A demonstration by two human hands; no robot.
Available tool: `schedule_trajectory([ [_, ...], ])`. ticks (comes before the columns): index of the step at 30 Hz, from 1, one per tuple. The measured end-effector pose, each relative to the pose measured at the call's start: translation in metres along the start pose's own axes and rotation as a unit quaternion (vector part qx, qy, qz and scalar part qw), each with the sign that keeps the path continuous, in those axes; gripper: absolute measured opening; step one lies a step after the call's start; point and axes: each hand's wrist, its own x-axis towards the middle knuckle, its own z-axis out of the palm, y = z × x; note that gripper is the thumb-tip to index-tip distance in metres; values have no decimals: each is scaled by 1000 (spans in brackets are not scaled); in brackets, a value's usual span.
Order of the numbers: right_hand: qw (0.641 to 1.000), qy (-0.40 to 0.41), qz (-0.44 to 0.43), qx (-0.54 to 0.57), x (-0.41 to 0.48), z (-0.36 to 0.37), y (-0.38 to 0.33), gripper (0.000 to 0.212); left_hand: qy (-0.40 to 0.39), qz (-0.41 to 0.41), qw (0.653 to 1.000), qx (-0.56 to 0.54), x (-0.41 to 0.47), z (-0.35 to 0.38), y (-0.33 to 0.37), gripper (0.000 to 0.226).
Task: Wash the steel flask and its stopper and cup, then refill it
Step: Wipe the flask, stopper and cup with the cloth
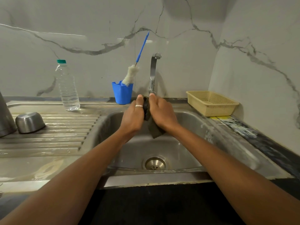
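Left hand (134, 114) grips stopper (145, 103), edge-on, long axis 12–6; right hand (160, 112) pinches pad (155, 132) against it. Cup (30, 121) at 9 o'clock, mouth down.

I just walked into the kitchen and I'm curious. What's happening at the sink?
A person is washing up. The left hand holds a small black piece, probably the stopper, and the right hand holds a dark scrub pad against it, over the sink, just below the tap. The steel cup sits upside down on the draining board, beside the flask at the far left.
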Motion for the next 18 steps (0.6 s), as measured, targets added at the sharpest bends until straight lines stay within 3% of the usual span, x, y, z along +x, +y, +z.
schedule_trajectory([
  [2, 966, -85, 174, 174, 2, 0, -6, 51, 42, 100, 988, 114, -7, -2, 1, 42],
  [4, 946, -102, 224, 209, 1, -3, -8, 52, 27, 122, 982, 142, -7, -2, -1, 39],
  [7, 997, 16, 73, 17, -1, -5, -4, 59, -35, 26, 999, 3, -2, 6, 4, 54],
  [9, 993, 71, -58, -76, -2, -9, 1, 53, -84, -83, 989, -94, -1, 9, 8, 66],
  [11, 976, 75, -147, -142, -1, -10, 7, 46, -120, -156, 969, -148, 0, 5, 9, 70],
  [14, 962, 59, -201, -173, 0, -9, 10, 44, -112, -167, 966, -165, 2, 1, 8, 67],
  [16, 990, 27, -110, -82, 0, -5, 3, 47, -46, -65, 995, -68, 2, 1, 5, 61],
  [17, 1000, -12, -7, 11, 3, -5, 0, 50, -8, 8, 1000, 1, 1, 1, 3, 55],
  [18, 987, -58, 100, 112, 5, -7, -3, 51, 14, 68, 996, 59, -1, -1, 2, 49],
])
